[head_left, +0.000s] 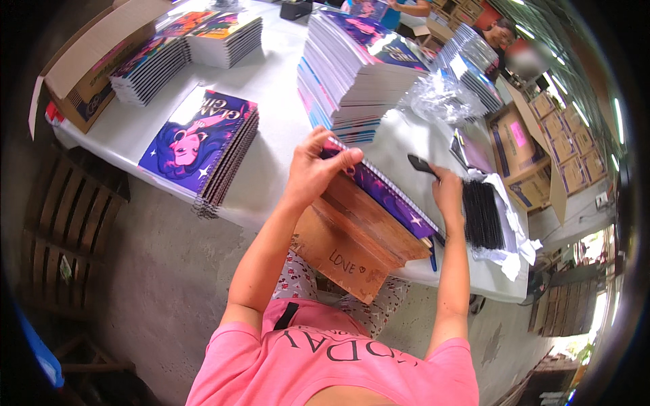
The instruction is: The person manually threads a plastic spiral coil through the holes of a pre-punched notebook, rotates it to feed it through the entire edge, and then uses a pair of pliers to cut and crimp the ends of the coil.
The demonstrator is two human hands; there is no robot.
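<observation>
My left hand (313, 169) grips the upper end of a purple illustrated notebook (382, 188), thumb on top and fingers behind. A white coil or row of holes runs along its upper edge. The notebook leans in a worn wooden jig (365, 220) at the table edge, with handwriting on its front board. Closed around a black-handled tool (421, 164), my right hand (448, 193) is just right of the notebook; the tool's kind is hidden. Beside that wrist lies a bundle of black binding wires (483, 215) on white paper. A blue pen (432, 256) rests by the jig's right end.
Spiral-bound notebooks (196, 139) are stacked on the left of the white table (271, 88). A tall stack of notebook blocks (359, 68) stands ahead, with crumpled clear plastic (447, 98) beside it. Cardboard boxes (521, 142) flank the right side. Other people are across the table.
</observation>
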